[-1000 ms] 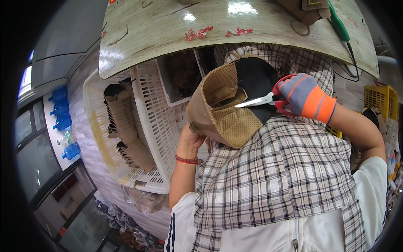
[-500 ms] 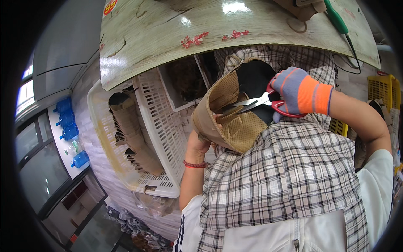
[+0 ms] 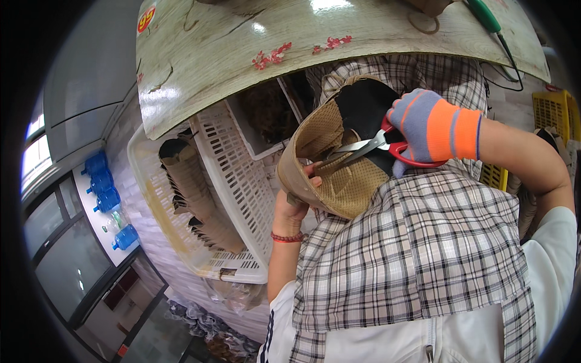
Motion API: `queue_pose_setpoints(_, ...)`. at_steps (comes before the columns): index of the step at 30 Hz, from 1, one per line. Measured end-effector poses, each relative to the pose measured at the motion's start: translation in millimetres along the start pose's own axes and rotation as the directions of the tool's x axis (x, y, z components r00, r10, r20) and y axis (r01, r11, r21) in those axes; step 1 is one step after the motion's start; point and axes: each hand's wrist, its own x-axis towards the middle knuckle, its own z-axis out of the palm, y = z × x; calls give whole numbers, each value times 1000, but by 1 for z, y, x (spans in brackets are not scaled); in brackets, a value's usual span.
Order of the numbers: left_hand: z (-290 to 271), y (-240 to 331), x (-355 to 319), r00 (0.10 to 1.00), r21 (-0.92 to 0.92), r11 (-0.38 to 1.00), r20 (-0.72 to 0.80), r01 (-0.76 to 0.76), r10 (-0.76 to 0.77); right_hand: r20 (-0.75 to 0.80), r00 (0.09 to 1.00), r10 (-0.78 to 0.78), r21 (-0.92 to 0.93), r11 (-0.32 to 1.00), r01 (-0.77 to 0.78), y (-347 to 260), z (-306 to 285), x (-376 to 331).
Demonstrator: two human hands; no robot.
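A tan, curved piece (image 3: 302, 175), perhaps a shoe or boot upper, rests against my checked apron (image 3: 417, 254). Its inside has a textured yellowish lining, with a black panel at the far end. My left hand (image 3: 295, 206) grips its left side from below, with fingertips showing over an inner edge. My right hand (image 3: 426, 130), in a grey and orange glove, is closed on the red handles of a pair of scissors (image 3: 370, 145). The blades point left into the hollow, slightly apart, with their tips near my left fingertips. Most of the left palm is hidden.
A wood-patterned table (image 3: 230, 72) curves across the far side, with a green-handled tool (image 3: 482, 15) and its cord on it. To the left, a white plastic crate (image 3: 233, 175) holds stacked tan pieces (image 3: 193, 187). A yellow crate (image 3: 552, 115) stands at right.
The view has shifted slightly. My left fingertips show a little more inside the tan piece. The scissors remain at nearly the same spot in the hollow.
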Motion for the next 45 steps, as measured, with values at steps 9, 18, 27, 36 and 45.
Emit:
queue_pose_setpoints(9,0,1,-2,999,-35,999,27,31,-30,189,982,4,72,997,-18,-27,-3,23)
queue_pose_setpoints(18,-10,-6,2,1000,-61,998,25,-8,9,281,959,-32,48,999,19,-36,-16,27)
queue_pose_setpoints(27,4,7,-2,994,-20,999,98,43,-40,237,971,-19,-29,999,27,-28,-10,30)
queue_pose_setpoints(36,-12,1,45,801,-430,812,271,-396,534,476,843,-252,457,890,8,38,4,45)
queue_pose_setpoints(45,0,25,50,896,-216,876,7,-432,444,671,679,-298,581,780,-231,14,-39,63)
